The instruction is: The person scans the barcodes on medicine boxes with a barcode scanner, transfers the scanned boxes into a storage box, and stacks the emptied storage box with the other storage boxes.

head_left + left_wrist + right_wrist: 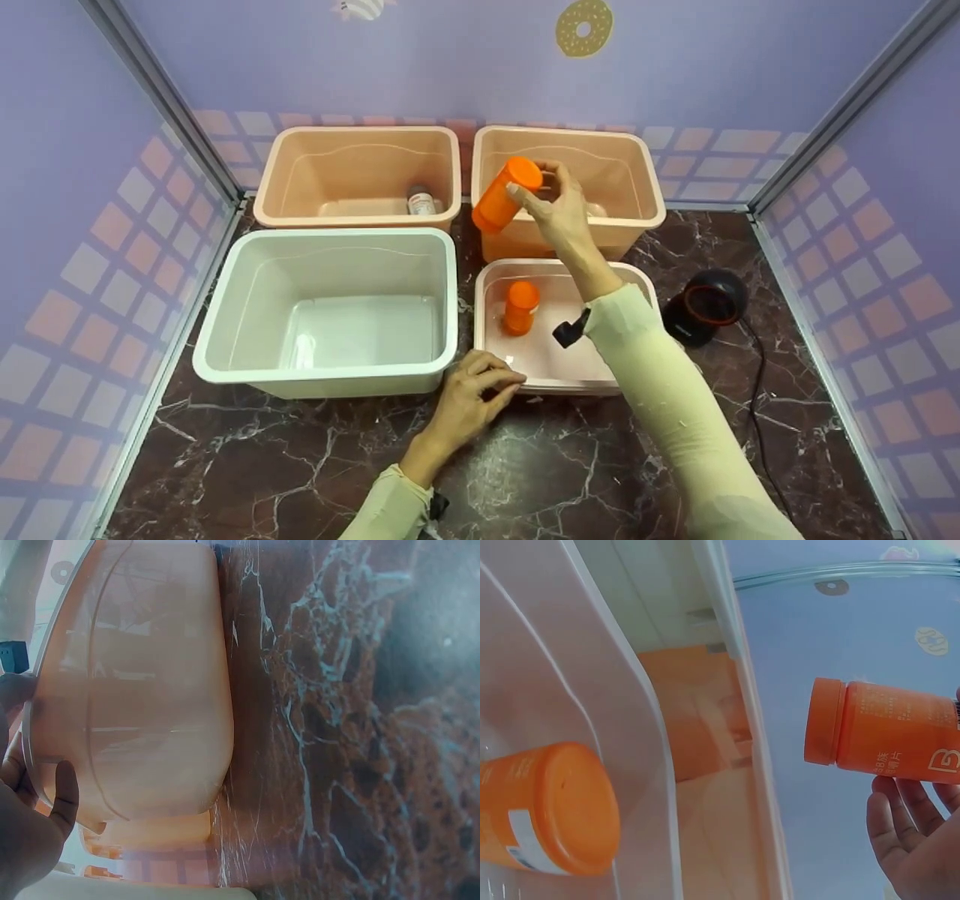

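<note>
My right hand (564,210) holds an orange pill bottle (496,201) tilted, above the gap between the front right and back right bins. In the right wrist view that bottle (896,730) shows its ridged cap and pale lettering with a large B. A second orange pill bottle (519,311) is in the pale pink bin (491,262) below, near its left wall; its white label patch shows in the right wrist view. My left hand (466,394) pinches the pink bin's front left corner at the rim, thumb against the outer wall in the left wrist view.
A white bin (210,352) stands at front left. Behind it, a peach bin (270,176) contains a small dark-capped, white-labelled bottle (421,202). Another peach bin (651,187) stands at back right. A black device (694,315) with a cable lies right. Walls enclose the marbled table (247,465).
</note>
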A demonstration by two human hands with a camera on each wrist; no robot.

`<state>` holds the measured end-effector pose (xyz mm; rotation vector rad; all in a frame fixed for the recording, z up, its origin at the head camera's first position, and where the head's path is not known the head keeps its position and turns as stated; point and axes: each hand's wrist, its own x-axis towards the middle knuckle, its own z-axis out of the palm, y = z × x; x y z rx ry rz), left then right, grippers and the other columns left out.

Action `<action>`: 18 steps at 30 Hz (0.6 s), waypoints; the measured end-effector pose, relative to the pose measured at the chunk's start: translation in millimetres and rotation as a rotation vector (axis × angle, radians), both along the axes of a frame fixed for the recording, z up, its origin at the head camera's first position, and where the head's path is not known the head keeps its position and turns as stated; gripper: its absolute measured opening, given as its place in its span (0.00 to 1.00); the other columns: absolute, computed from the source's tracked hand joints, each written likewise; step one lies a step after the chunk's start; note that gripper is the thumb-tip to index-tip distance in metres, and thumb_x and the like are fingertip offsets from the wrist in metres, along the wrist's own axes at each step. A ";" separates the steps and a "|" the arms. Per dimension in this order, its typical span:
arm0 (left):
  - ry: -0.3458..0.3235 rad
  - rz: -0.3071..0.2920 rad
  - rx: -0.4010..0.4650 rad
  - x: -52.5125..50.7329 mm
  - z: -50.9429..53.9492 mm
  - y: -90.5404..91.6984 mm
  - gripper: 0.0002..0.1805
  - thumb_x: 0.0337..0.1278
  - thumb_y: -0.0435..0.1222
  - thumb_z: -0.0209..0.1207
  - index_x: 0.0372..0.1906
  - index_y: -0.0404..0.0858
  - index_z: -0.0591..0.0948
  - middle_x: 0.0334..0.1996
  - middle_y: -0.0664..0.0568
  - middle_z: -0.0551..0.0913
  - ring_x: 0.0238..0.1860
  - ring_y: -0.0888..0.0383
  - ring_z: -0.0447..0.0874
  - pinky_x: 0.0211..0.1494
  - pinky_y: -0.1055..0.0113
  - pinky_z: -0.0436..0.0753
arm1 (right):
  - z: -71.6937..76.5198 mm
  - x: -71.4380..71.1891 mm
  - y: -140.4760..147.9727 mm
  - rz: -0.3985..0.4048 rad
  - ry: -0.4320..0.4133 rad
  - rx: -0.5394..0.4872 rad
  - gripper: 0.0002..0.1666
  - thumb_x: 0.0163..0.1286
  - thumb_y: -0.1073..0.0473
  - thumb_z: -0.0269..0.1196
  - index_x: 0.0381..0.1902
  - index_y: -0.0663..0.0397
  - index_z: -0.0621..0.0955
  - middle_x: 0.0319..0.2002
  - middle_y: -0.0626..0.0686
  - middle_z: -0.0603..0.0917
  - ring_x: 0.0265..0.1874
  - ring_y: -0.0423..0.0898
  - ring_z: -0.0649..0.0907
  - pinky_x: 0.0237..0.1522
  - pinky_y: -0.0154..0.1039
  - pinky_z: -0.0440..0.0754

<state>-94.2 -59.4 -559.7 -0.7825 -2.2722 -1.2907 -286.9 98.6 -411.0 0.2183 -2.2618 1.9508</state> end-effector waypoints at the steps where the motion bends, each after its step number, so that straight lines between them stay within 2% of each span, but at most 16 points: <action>1: 0.002 0.000 0.001 -0.2 -0.3 0.0 0.07 0.53 0.36 0.71 0.39 0.47 0.90 0.36 0.57 0.85 0.46 0.59 0.79 0.54 0.65 0.77 | -0.7 -1.3 -1.9 -0.003 -0.002 -0.003 0.33 0.59 0.53 0.73 0.59 0.57 0.75 0.52 0.59 0.82 0.44 0.48 0.84 0.44 0.35 0.83; 9: 0.027 0.002 0.002 -2.0 -1.8 0.0 0.06 0.55 0.37 0.71 0.39 0.48 0.90 0.35 0.58 0.84 0.44 0.60 0.79 0.53 0.67 0.76 | -4.7 -12.6 -19.0 -0.010 -0.041 -0.024 0.33 0.60 0.52 0.72 0.60 0.55 0.74 0.55 0.59 0.81 0.47 0.48 0.84 0.43 0.35 0.81; 18: 0.006 -0.003 -0.010 -1.4 -2.8 0.2 0.05 0.57 0.38 0.69 0.39 0.49 0.90 0.35 0.59 0.84 0.44 0.60 0.79 0.53 0.67 0.77 | -8.4 -22.7 -37.2 -0.005 -0.050 -0.009 0.34 0.63 0.51 0.71 0.62 0.55 0.72 0.58 0.60 0.80 0.52 0.50 0.84 0.50 0.38 0.84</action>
